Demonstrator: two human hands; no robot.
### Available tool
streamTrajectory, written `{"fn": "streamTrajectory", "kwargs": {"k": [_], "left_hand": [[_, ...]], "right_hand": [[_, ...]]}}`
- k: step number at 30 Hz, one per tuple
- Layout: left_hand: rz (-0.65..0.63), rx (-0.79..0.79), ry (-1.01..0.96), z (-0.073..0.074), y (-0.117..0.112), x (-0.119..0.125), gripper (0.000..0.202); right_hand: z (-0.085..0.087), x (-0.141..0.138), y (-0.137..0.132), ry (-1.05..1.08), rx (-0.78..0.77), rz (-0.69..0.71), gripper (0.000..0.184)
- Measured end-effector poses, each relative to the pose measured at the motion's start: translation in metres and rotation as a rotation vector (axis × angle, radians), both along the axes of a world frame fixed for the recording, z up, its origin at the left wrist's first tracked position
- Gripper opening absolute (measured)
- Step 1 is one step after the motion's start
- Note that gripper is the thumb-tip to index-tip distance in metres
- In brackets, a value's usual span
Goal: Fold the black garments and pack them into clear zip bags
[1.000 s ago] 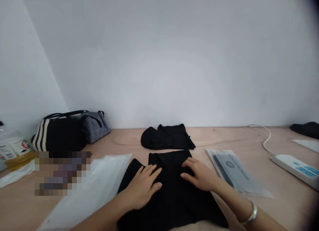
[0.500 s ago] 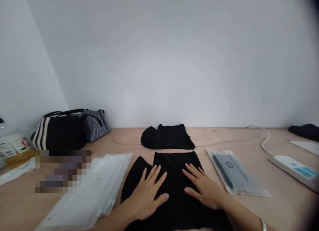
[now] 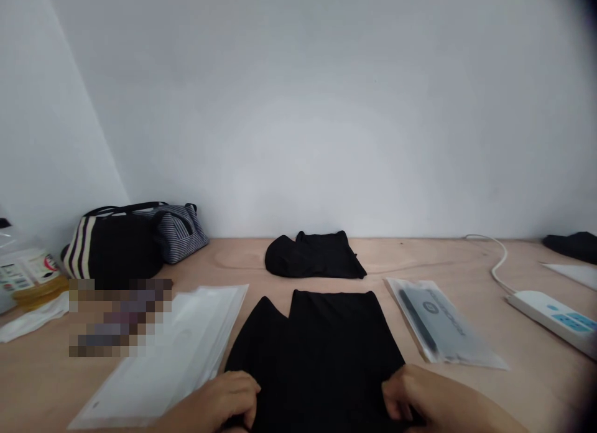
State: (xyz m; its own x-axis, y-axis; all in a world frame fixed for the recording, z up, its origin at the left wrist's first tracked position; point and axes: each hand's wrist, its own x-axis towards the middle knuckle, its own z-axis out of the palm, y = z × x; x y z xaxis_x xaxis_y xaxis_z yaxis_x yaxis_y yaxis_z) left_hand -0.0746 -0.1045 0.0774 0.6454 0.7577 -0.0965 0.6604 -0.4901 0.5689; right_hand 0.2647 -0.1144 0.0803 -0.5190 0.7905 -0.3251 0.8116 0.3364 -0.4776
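Observation:
A black garment (image 3: 321,346) lies folded flat on the wooden table (image 3: 522,371) straight in front of me. My left hand (image 3: 219,400) sits at its near left edge with the fingers curled onto the cloth. My right hand (image 3: 420,400) sits at its near right edge, fingers also curled and pinching the fabric. A second black garment (image 3: 313,256) lies bunched farther back, near the wall.
White plastic bags (image 3: 172,352) lie left of the garment, a clear packaged item (image 3: 438,324) to its right. A striped bag (image 3: 125,243) stands at the back left. A white power strip (image 3: 553,315) with its cord lies at the right.
Both hands slid back along the garment from its middle to its near edge and curled from flat to closed on the cloth.

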Motion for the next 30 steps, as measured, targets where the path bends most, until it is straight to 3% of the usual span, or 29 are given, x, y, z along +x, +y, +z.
{"fn": "streamTrajectory", "kwargs": {"k": [4,7,10,14,18,22,25,27,30], "left_hand": [[-0.026,-0.024,0.105,0.022,0.010,0.005,0.009],[0.065,0.113,0.118,0.036,0.035,0.011,0.015],[0.190,0.311,0.179,0.039,0.071,0.019,0.019],[0.367,0.397,0.301,0.023,0.115,0.031,0.018],[0.462,0.439,0.340,0.001,0.131,0.048,0.017],[0.504,0.571,0.297,-0.012,0.114,0.067,0.028],[0.382,0.605,0.227,-0.027,0.096,0.074,0.034],[0.322,0.576,0.221,-0.040,0.090,0.074,0.041],[0.324,0.468,0.304,-0.059,0.090,0.070,0.056]], "right_hand": [[0.028,0.004,0.000,-0.043,-0.076,-0.026,0.036],[0.042,0.011,0.019,-0.047,0.088,-0.075,0.042],[0.043,0.016,0.055,-0.122,0.280,-0.143,0.040],[0.025,0.016,0.108,-0.225,0.370,-0.182,0.039],[0.000,0.007,0.132,-0.285,0.425,-0.249,0.036],[-0.014,-0.014,0.120,-0.329,0.581,-0.352,0.033],[-0.024,-0.030,0.098,-0.244,0.710,-0.338,0.026],[-0.035,-0.037,0.086,-0.161,0.730,-0.260,0.039],[-0.052,-0.035,0.078,-0.151,0.584,-0.212,0.061]]}}
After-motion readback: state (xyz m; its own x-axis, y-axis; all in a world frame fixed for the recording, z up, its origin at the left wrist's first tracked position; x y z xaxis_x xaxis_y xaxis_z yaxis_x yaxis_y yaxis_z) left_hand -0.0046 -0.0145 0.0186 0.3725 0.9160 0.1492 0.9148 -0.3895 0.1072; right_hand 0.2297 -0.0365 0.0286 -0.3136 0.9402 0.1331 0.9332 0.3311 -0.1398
